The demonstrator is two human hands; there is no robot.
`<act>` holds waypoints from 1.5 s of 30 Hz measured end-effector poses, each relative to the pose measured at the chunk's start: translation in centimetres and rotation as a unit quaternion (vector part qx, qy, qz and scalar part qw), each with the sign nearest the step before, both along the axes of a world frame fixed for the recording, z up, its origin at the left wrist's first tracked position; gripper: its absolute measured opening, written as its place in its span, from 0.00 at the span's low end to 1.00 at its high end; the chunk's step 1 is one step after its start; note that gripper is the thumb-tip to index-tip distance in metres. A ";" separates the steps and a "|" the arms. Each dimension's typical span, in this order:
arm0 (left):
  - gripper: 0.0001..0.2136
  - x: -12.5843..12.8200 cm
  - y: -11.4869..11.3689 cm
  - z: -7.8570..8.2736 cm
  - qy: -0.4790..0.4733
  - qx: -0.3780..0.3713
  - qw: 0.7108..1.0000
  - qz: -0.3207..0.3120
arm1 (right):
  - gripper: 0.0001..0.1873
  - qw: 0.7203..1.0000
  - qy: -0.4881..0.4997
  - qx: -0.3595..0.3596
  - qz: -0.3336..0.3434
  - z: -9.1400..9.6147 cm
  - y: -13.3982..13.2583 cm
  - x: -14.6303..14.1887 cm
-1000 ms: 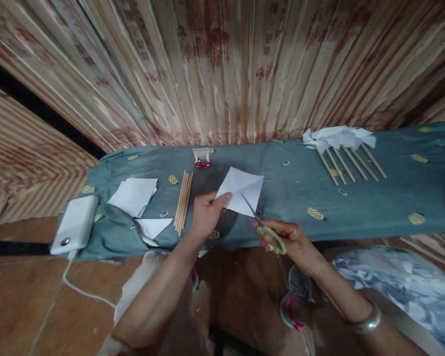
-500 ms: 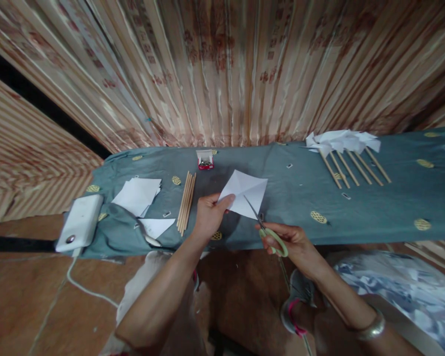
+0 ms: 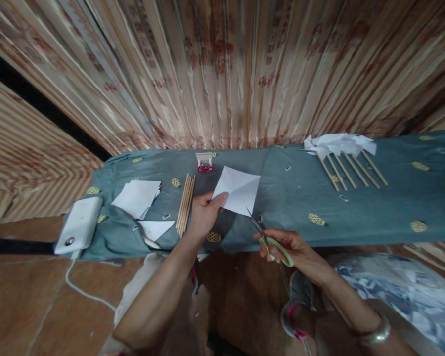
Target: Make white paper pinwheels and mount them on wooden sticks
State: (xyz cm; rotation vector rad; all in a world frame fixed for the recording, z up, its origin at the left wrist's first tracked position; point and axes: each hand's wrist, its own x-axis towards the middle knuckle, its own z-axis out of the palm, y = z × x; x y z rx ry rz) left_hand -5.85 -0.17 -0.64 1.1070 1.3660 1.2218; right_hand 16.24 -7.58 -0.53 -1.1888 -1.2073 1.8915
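My left hand pinches the left corner of a square sheet of white paper, thumb on top, above the cloth. Faint crease lines cross the sheet. My right hand grips scissors with pale green handles, fingers in the loops. The scissors' tips point up and left, just by the sheet's lower right corner. Left of my left hand lies a row of thin wooden sticks. Behind it stands a small red and white open box of small metal pieces.
Several white paper pinwheels on wooden sticks lie at the back right. A stack of white paper and a triangular paper piece are at left, beside a white power bank with a cable. Green cloth covers the table.
The scissors have drawn back from over the paper, down and to the right, to its lower corner. The paper and my left hand have shifted slightly left.
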 end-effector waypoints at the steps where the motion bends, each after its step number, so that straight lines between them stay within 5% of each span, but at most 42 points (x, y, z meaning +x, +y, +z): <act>1: 0.15 -0.2 0.1 0.1 -0.004 -0.002 1.000 0.008 | 0.26 1.000 -0.004 0.001 0.012 0.1 0.0 0.6; 4: 0.15 -0.3 0.1 0.5 -0.006 -0.016 1.000 0.006 | 0.29 0.999 -0.023 0.025 -0.004 0.3 0.3 2.5; 8: 0.13 0.5 -0.4 0.4 -0.012 -0.051 0.995 -0.082 | 0.28 0.972 -0.073 0.109 -0.197 0.3 1.2 4.3; 10: 0.13 1.2 -0.9 0.1 -0.025 -0.076 0.986 -0.144 | 0.28 0.958 -0.088 0.135 -0.238 0.4 1.7 4.5; 19: 0.11 2.8 -1.6 -0.4 -0.007 -0.120 0.959 -0.257 | 0.25 0.981 -0.083 0.107 -0.138 1.2 2.1 2.2; 23: 0.15 3.2 -1.4 -0.1 -0.110 -0.109 0.963 -0.221 | 0.25 0.977 -0.042 0.073 -0.195 1.0 2.5 2.0; 26: 0.21 4.1 -1.7 -0.1 -0.222 -0.089 0.950 -0.202 | 0.28 0.954 -0.015 0.071 -0.289 0.7 3.0 1.4; 29: 0.30 5.4 -2.4 -0.3 -0.238 -0.069 0.942 -0.226 | 0.30 0.930 -0.002 0.101 -0.353 0.1 3.5 0.3; 32: 0.25 6.6 -3.1 -0.5 -0.215 -0.062 0.950 -0.216 | 0.29 0.928 -0.001 0.120 -0.354 -0.4 3.8 -1.1; 38: 0.14 7.5 -3.2 -0.4 -0.226 -0.076 0.969 -0.068 | 0.29 0.935 0.007 0.111 -0.337 -0.5 4.1 -2.5; 45: 0.15 6.9 -2.3 -0.1 -0.259 -0.116 0.959 -0.017 | 0.29 0.934 0.049 0.083 -0.344 -0.3 4.5 -3.0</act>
